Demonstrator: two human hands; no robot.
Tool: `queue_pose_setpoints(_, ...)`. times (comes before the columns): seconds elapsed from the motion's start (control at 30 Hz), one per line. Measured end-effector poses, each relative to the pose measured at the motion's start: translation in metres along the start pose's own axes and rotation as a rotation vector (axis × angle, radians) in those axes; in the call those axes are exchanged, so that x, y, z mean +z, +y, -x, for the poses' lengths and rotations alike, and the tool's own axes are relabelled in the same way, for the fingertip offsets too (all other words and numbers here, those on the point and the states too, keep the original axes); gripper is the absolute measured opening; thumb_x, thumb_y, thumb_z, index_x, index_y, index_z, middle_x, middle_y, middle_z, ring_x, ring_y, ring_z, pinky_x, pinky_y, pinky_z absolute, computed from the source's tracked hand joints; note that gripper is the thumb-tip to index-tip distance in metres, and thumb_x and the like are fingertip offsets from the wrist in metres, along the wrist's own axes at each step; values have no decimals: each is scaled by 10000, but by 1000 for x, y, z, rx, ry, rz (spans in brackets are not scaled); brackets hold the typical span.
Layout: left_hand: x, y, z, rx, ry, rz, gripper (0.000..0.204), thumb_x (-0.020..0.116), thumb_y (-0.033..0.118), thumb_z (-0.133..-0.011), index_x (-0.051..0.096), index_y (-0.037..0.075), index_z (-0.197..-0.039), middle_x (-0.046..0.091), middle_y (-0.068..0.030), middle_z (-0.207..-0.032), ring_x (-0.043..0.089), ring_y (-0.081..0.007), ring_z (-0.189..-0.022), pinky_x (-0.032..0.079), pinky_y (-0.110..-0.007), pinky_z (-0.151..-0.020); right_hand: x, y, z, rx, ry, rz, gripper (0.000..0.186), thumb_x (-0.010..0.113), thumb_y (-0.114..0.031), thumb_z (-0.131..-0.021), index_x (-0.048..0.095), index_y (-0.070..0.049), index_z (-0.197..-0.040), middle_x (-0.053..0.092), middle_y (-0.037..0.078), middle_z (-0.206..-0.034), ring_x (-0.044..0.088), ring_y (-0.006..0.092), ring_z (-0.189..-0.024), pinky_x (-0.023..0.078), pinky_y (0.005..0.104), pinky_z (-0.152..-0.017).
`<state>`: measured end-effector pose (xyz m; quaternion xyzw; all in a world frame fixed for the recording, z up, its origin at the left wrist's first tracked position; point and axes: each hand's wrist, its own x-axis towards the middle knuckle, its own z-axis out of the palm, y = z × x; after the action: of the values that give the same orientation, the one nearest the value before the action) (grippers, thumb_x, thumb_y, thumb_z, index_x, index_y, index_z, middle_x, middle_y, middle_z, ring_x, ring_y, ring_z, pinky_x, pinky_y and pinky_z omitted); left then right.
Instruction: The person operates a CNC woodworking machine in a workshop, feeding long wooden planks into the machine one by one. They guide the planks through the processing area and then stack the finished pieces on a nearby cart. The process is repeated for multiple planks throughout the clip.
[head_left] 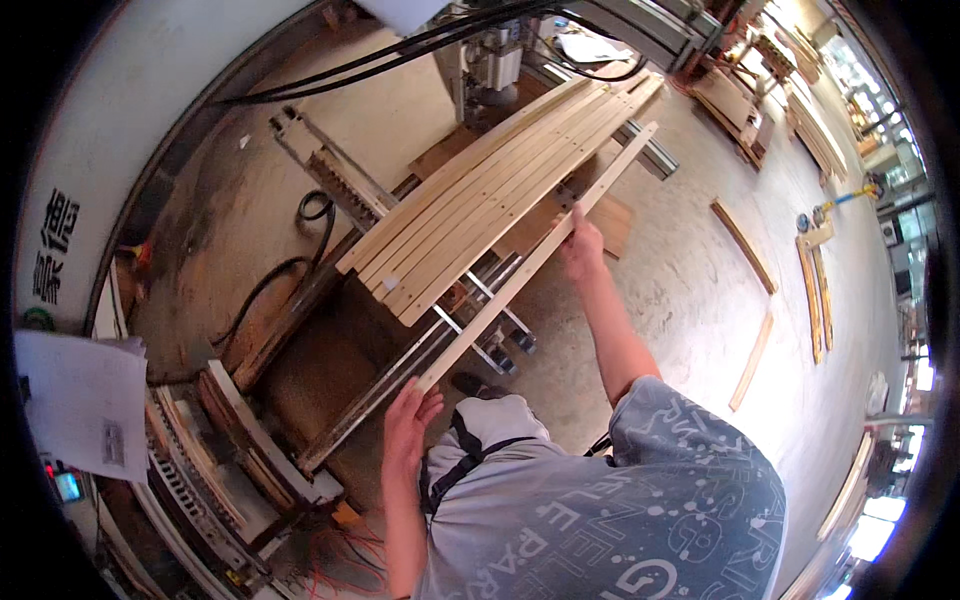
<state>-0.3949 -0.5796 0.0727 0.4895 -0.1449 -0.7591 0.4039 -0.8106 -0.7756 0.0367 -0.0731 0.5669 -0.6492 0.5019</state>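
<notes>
Scuffed concrete floor (700, 270), slim straight wooden strip (520, 281)

Slim wooden strip (499, 303), left grip (408, 420) at its near end, right grip (582, 248) farther along, slats (490, 195) beside it

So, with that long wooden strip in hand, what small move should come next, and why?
Perhaps ease the wooden strip toward the row of slats: it's roughly parallel beside them, with a gap; the left hand holds its near end, the right hand grips farther along.
</notes>
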Motion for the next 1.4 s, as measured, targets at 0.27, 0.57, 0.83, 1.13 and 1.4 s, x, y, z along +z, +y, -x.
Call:
queue_pose_setpoints(0.27, -76, -23, 17, 43, 140, 41, 559, 601, 208, -970, 392, 6, -1447, 647, -157, -1180, 655, -208, -1013, 542, -307, -857, -96, 9, -167, -130, -649, -37, 480, 621, -345, -940, 517, -61, -1313, 578, 96, -1281, 535, 252, -1176, 414, 424, -1050)
queue_pose_setpoints(0.57, -248, -189, 207, 186, 1122, 382, 276, 629, 235, -920, 631, 36, -1111, 671, -83, -922, 647, -183, -853, 544, -309, -758, -205, 132, -78, 175, -201, 354, 446, 420, -449, -1013, 523, -85, -1251, 565, 33, -964, 518, 155, -758, 470, 310, -636)
queue_pose_setpoints(0.83, -297, -346, 285, -20, 1399, 669, 144, 552, 76, -844, 675, 15, -886, 643, -83, -741, 615, -177, -630, 522, -307, -561, -220, 343, 84, 935, -300, 780, 275, 547, -340, -953, 527, -145, -761, 486, 52, -628, 495, 207, -584, 405, 360, -508)
queue_pose_setpoints(1.13, -451, -265, 366, 185, 1637, -231, 261, 562, 183, -882, 690, 36, -1056, 704, -191, -990, 677, -320, -965, 508, -405, -835, 75, 473, 220, 703, -618, 938, 156, 628, -229, -878, 599, -130, -760, 553, 50, -673, 504, 195, -570, 424, 363, -501)
queue_pose_setpoints(1.4, -497, -71, 559, 572, 2118, -399, 269, 606, 137, -896, 658, 12, -1128, 657, -158, -1177, 618, -290, -1104, 476, -375, -945, 192, 638, 242, -425, -1696, 1319, 173, 584, -241, -901, 600, -155, -752, 602, 24, -725, 586, 149, -630, 462, 316, -530)
